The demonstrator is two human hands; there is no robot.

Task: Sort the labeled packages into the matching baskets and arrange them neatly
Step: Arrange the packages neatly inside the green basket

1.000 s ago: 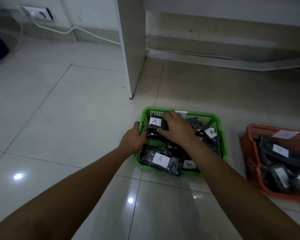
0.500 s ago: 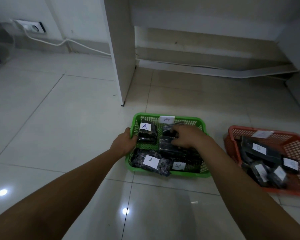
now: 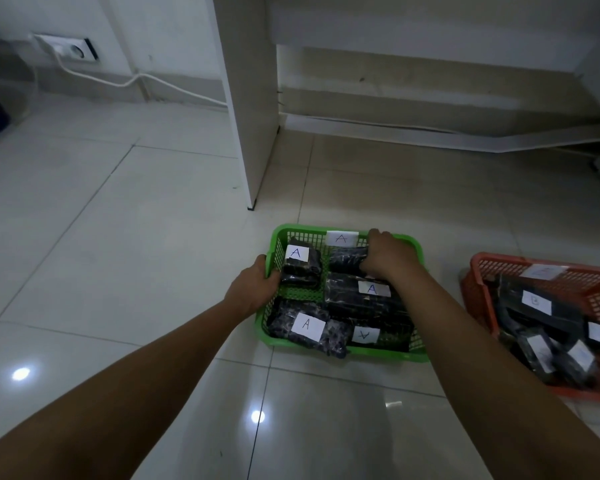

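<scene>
A green basket [image 3: 343, 355] with an "A" tag on its far rim sits on the tiled floor and holds several black packages labelled A. My left hand [image 3: 253, 289] grips the basket's left rim. My right hand [image 3: 388, 256] reaches into the far right corner and grips a black package [image 3: 347, 259] there. Other A packages lie at the far left [image 3: 300, 265], in the middle [image 3: 361, 296] and at the near left [image 3: 309, 329]. To the right an orange basket [image 3: 478, 271] holds several black packages with white labels [image 3: 537, 303].
A white furniture panel [image 3: 246, 98] stands on the floor just beyond the green basket. A wall socket [image 3: 68, 50] with a white cable runs along the back left wall. Glossy floor tiles [image 3: 101, 237] stretch to the left.
My right hand has moved from the basket's middle toward its far right corner, onto a package there. My left hand has stayed on the left rim. The camera view has shifted a little.
</scene>
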